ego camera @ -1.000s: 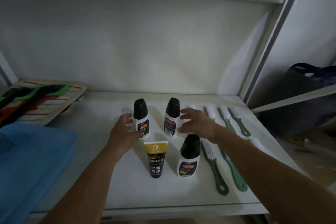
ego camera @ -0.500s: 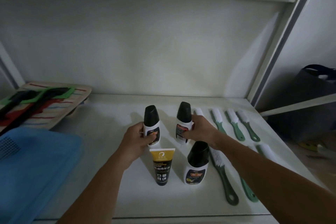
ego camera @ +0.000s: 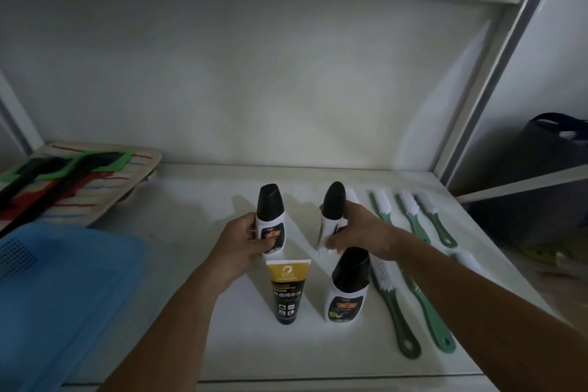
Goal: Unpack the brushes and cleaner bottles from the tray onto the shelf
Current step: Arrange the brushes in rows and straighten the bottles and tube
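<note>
Right bottle point(ego camera: 332, 215) now turned edge-on in right hand point(ego camera: 359, 231) (left bottle point(ego camera: 270, 220) unmoved)

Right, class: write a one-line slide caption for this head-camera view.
Left hand and right hand each grip a black-capped cleaner bottle on the white shelf beside green brushes.

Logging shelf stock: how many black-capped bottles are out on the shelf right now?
3. The back-left bottle is in the left hand. The back-right bottle, tilted, is in the right hand. The front bottle stands beside the yellow tube. None appears hidden.
</note>
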Tool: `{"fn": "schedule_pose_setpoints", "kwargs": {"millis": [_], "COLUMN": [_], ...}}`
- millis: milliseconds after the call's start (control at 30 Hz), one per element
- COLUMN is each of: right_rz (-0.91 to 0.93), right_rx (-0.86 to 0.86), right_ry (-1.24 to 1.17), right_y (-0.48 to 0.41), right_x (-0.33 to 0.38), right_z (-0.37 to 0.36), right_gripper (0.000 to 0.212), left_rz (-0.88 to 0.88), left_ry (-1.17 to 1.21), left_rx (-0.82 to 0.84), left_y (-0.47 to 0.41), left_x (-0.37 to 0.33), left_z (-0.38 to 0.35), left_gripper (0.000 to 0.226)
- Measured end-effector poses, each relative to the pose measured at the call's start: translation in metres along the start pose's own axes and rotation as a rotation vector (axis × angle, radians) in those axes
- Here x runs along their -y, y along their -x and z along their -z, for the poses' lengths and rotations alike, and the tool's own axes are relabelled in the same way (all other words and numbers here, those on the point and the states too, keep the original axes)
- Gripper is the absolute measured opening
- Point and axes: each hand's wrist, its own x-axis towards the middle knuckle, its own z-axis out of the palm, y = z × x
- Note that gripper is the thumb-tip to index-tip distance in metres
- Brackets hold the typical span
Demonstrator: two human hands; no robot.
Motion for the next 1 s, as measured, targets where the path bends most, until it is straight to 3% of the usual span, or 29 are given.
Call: {"fn": "schedule_pose_setpoints", "kwargs": {"millis": [133,433,833,1000], "right_rz": [0.007,-0.04,-0.031,-0.026], "right_rx": [-0.053,-0.195,-0.146,-0.13], "right_ry": [0.133,0.173,0.183,0.172], "right_y": [0.003,0.011,0.015,0.014], "right_x": [-0.005,-0.018,-0.017,-0.017], "right_z": [0.005,0.003,-0.002,-0.001], "right_gripper": [0.032,0.037,0.032,0.031], "left_rz": [-0.002,-0.011,0.004,0.003], "left_ry": [0.013,0.042,0.033,0.02], "left_rx": [0.015,0.131,0.143,0.156], "left_y": [-0.001,0.005,0.01,0.011], "left_x": [0.003,-0.009,-0.013,-0.014], "left_z": [0.002,-0.018,-0.023,-0.021], "left_gripper": [0.042,0.046,0.06,0.05]}}
